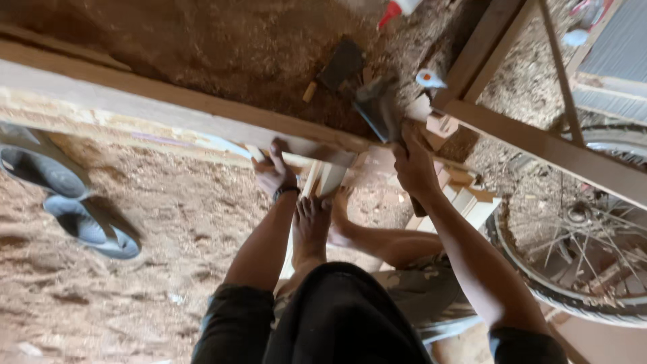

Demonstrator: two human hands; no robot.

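Observation:
My left hand [271,170] grips a thin pale wooden strip [311,162] lying against the edge of a long wooden plank [155,108]. My right hand [414,167] is closed on the handle of a hatchet, its dark metal head [377,106] raised above the strip's end. My bare feet [317,216] rest just below the strip, close to short pale wood pieces [330,178].
A pair of grey sandals [74,202] lies on the sawdust-covered ground at left. A wooden frame [539,145] and a bicycle wheel [579,256] stand at right. Wood offcuts [465,195], a dark block [342,62] and a red-tipped white bottle [399,9] lie nearby.

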